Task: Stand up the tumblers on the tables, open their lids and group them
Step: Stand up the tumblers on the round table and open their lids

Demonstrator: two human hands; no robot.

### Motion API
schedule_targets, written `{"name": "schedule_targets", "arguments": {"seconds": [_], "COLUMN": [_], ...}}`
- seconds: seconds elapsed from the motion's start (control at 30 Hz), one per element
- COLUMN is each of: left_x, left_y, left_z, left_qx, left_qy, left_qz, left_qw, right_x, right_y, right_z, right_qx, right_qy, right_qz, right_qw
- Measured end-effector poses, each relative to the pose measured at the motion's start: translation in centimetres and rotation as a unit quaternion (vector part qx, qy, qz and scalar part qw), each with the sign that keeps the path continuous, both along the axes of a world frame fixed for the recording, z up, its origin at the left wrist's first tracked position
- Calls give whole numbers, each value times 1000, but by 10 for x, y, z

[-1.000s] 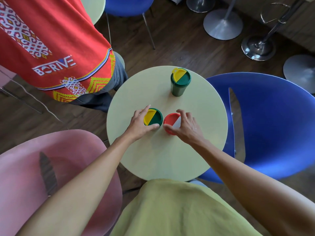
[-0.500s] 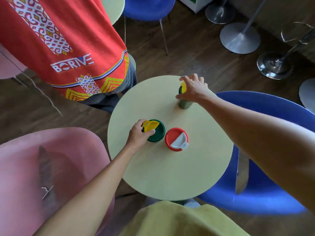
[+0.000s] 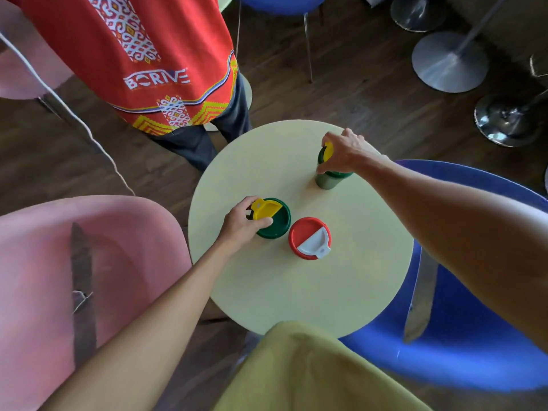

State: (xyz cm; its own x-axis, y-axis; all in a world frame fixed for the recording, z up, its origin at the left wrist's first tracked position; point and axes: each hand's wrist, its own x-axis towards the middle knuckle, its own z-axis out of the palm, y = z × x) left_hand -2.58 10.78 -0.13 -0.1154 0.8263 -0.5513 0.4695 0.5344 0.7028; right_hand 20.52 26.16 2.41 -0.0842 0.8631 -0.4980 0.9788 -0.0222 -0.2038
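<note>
Three tumblers stand upright on a round pale-yellow table [image 3: 296, 292]. My left hand [image 3: 241, 225] grips the near green tumbler [image 3: 275, 225] at its left side, fingers around its raised yellow flap. Touching it on the right is a red tumbler [image 3: 305, 232] with a white flap, untouched. At the table's far right, my right hand [image 3: 345, 154] is closed over the top of the far green tumbler [image 3: 327, 180], whose yellow flap peeks out by my fingers. Its lid is mostly hidden.
A person in a red patterned shirt [image 3: 133, 54] stands close to the table's far left edge. A pink chair [image 3: 74, 277] is at the left and a blue chair [image 3: 459, 336] at the right. Metal stool bases [image 3: 449, 62] stand on the dark floor beyond.
My right hand left the red tumbler and reached out to the far green tumbler, closing over its top. My left hand stayed on the near green tumbler, whose yellow flap now stands raised.
</note>
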Motion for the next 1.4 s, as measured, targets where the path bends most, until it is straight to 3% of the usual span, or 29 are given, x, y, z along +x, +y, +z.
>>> {"name": "schedule_targets", "arguments": {"seconds": [0.17,0.67,1.0,1.4], "left_x": [-2,-5,-5,-12], "left_y": [0,1,1,-3], "left_z": [0,-3,4,2], "left_qx": [-2,-14,-22,-18], "left_qy": [-13,-49,-44,-22], "left_qz": [5,20,33,19], "left_qw": [1000,999,998,999], "right_x": [-27,-55,-34,-35], "right_y": [-23,-58,-42,-42], "right_z": [-3,-11,2,2], "right_qx": [-23,-49,-127,-145], "right_qy": [56,60,157,174], "right_qz": [-2,29,6,85], "right_qw": [998,997,979,970]}}
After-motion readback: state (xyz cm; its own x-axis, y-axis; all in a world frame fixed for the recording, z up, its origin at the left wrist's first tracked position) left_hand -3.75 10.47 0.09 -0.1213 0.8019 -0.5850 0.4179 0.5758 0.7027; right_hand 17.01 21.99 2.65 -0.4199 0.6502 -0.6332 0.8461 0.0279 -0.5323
